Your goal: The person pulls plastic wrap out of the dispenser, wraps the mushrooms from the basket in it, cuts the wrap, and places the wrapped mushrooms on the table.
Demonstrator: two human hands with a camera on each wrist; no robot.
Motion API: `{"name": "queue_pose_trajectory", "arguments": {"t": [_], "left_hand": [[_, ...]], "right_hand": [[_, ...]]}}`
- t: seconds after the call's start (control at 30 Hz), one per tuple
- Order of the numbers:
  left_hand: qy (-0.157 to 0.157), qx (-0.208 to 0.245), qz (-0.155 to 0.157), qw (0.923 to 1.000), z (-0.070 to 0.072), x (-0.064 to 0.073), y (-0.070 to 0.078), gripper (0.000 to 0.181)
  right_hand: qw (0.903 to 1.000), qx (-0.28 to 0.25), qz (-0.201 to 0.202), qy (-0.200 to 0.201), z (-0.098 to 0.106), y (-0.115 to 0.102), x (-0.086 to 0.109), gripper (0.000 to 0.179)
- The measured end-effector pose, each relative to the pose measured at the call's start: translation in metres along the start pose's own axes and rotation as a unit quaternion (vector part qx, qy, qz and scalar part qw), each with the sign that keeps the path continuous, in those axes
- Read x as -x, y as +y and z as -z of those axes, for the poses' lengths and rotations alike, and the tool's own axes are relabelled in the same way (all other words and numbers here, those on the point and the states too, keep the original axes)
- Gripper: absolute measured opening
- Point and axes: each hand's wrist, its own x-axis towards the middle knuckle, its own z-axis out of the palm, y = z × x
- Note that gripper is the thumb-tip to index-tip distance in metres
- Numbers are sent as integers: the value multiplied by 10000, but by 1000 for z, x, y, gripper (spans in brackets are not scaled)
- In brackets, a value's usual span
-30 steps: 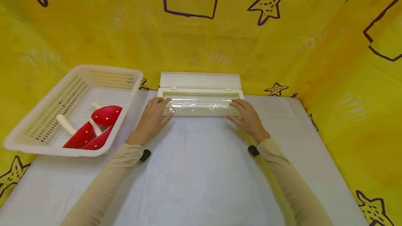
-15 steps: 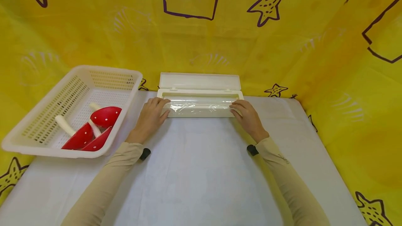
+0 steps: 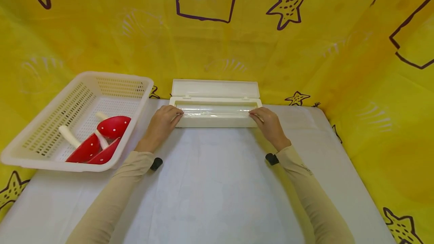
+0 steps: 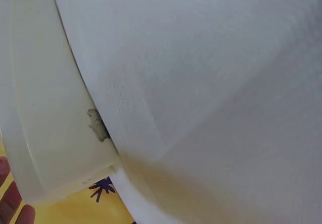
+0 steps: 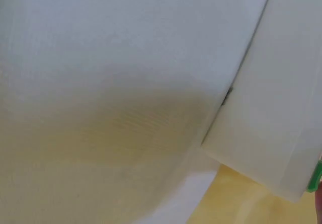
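At the table's far side stands a cream cling film dispenser, its lid tilted up behind it. Clear, shiny cling film lies across the opening. My left hand is at the dispenser's left end, thumb and fingers pinching the film's edge. At the other end my right hand pinches the film the same way. In the left wrist view only a few fingertips show beside the dispenser's end. The right wrist view has the dispenser's corner, a green bit and a sliver of finger; the pinch itself is hidden.
On the left, a white plastic basket holds red, white-dotted ladles with white handles. A white cloth covers the table. Yellow patterned fabric hangs behind and along the sides, close behind the dispenser's lid.
Both thumbs have moved up to meet the fingers. The crinkled film that hung over the dispenser's front has drawn up, leaving the front wall bare. The dispenser stays in place.
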Motion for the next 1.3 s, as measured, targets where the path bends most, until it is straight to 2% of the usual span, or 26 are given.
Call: {"name": "queue_pose_trajectory", "arguments": {"t": [0.23,0.33,0.47,0.53,0.97,1.17,1.3], "left_hand": [[55,384,357,9986,2,-4,-1,8],[3,641,726,9953,2,-6,-1,9],[-66,975,1265,9871,2,-8,-1,13],[-46,1109,1403,9839,2,-9,-2,13],[12,1507,1498,9772,1,-11,0,11],[194,1428,1465,9787,1,-14,1,12],[203,1420,1519,9779,2,-16,2,13]], "right_hand": [[9998,-137,-154,-76,3,3,-5,15],[9997,-183,-161,-53,3,4,-7,15],[9990,-260,-348,-100,3,4,-10,15],[9983,-342,-455,-111,3,4,-11,15],[9916,-854,-940,-245,1,5,-14,14],[9904,-1020,-913,-189,6,3,-18,14],[9910,-999,-878,-173,8,3,-21,14]]}}
